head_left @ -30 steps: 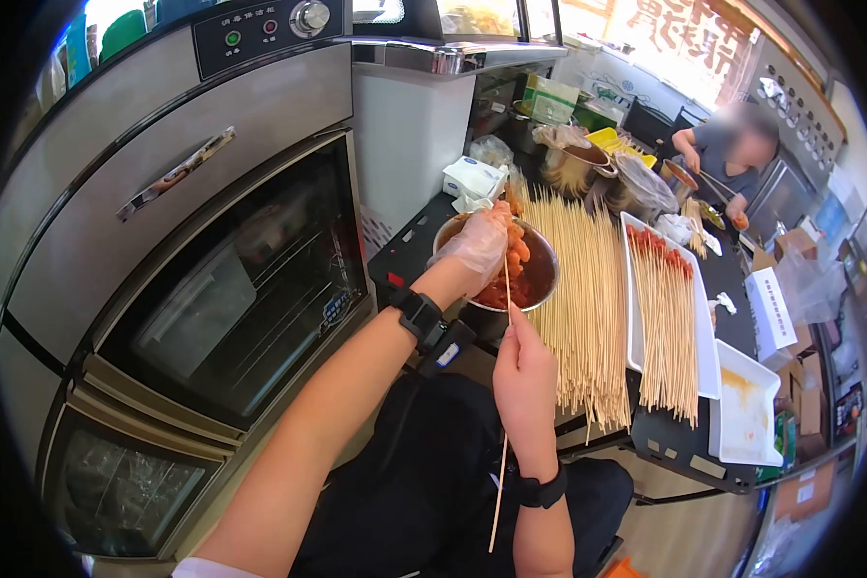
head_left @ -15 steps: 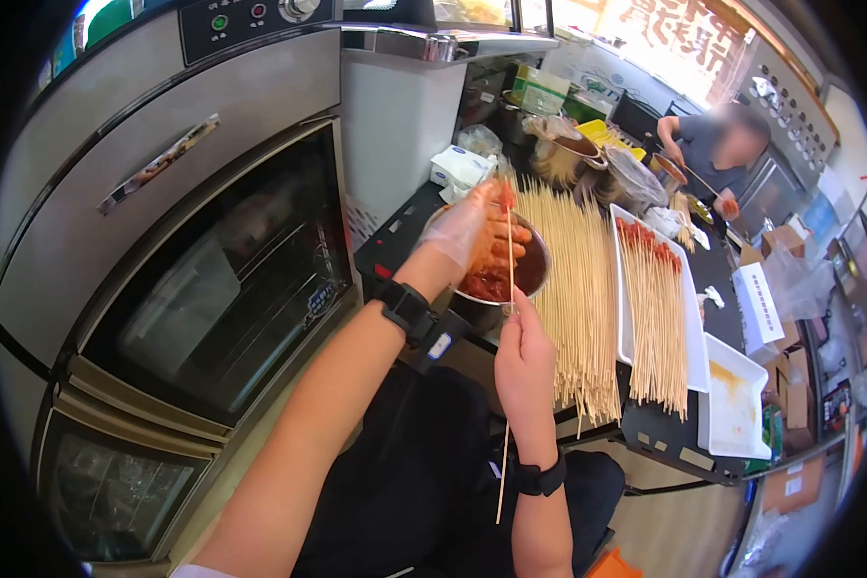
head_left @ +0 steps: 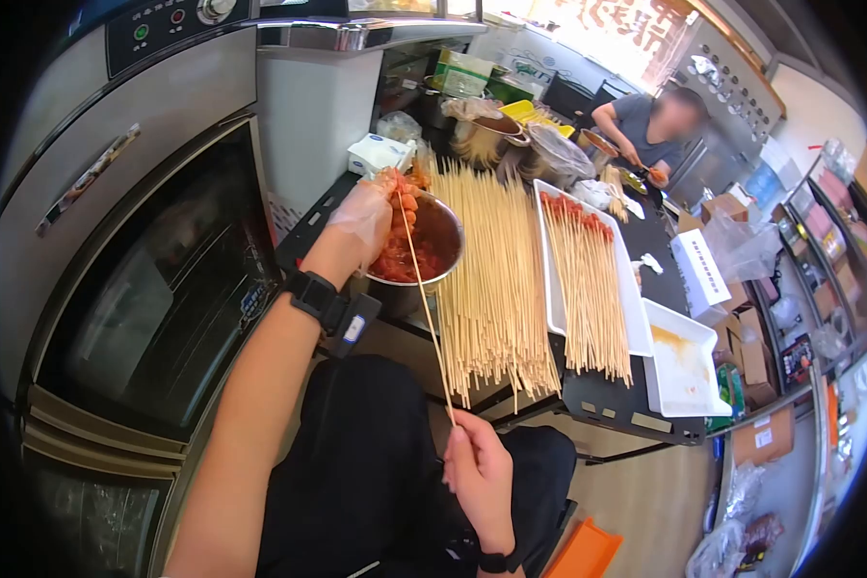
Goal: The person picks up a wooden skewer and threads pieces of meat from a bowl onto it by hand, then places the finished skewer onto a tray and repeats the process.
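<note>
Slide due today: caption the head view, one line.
Gloved left hand at the tip of a skewer, by a pot of red food; right hand holds the other end.

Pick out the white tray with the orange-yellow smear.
The lower-right tray: its smear lies in plain sight with no skewers over it, while the upper-left tray holds red-tipped skewers.

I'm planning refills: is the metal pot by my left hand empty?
Not empty: red, saucy pieces show inside the metal pot. How deep they lie, I cannot tell.
</note>
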`<state>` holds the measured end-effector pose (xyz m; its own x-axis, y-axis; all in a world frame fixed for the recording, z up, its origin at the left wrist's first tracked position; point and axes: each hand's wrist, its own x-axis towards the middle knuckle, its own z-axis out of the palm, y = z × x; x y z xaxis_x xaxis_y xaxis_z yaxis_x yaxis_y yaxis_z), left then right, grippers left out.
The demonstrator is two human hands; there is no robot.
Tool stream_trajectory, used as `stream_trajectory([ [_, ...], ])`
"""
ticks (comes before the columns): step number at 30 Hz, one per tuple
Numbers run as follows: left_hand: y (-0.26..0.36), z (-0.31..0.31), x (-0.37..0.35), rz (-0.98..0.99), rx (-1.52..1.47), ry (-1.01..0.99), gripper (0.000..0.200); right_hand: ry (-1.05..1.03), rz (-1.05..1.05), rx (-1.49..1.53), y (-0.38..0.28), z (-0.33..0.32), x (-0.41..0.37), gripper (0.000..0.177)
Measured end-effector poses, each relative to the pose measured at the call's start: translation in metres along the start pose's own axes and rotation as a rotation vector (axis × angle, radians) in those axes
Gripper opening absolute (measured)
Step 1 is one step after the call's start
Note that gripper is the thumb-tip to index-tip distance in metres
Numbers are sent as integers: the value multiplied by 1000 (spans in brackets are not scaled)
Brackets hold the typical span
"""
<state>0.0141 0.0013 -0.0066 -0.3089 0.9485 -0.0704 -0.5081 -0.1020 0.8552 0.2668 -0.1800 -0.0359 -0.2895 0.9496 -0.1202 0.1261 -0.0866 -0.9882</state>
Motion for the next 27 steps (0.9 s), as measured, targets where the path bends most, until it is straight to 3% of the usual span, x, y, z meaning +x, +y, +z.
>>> stream_trajectory([
  [3, 9, 9, -14, -153, 174, -185, 30, 186, -110, -44, 4, -18, -8, 18],
  [6, 9, 10, -16, -239, 191, -243, 32, 349, -203, -212, 5, -53, 11, 17],
  [8, 9, 9, -15, -272, 185, -276, 32, 464, -433, -466, 12, -85, 40, 15],
  [10, 7, 11, -16, -166, 205, -175, 28, 495, -459, -642, -4, -104, 65, 14],
  [14, 7, 11, -17, -177, 207, -177, 26, 527, -463, -984, -15, -126, 122, 13],
  [20, -19, -8, 17, -143, 71, -308, 24, 500, -354, -1323, -9, -131, 192, 12],
  [22, -16, 3, 8, -51, 528, -63, 26, 542, -376, -1371, -6, -129, 204, 11],
  [23, -11, 6, 3, -52, 522, -64, 26, 541, -377, -1378, -6, -129, 205, 11],
  [25, -4, 6, -5, 88, 1245, -503, 28, 581, -545, -1649, -8, -123, 205, 9],
  [26, -13, 6, 2, 91, 1533, -532, 33, 574, -545, -1651, -10, -116, 205, 9],
  [27, -17, 6, 5, 84, 1532, -532, 33, 598, -620, -1636, -11, -107, 207, 9],
])
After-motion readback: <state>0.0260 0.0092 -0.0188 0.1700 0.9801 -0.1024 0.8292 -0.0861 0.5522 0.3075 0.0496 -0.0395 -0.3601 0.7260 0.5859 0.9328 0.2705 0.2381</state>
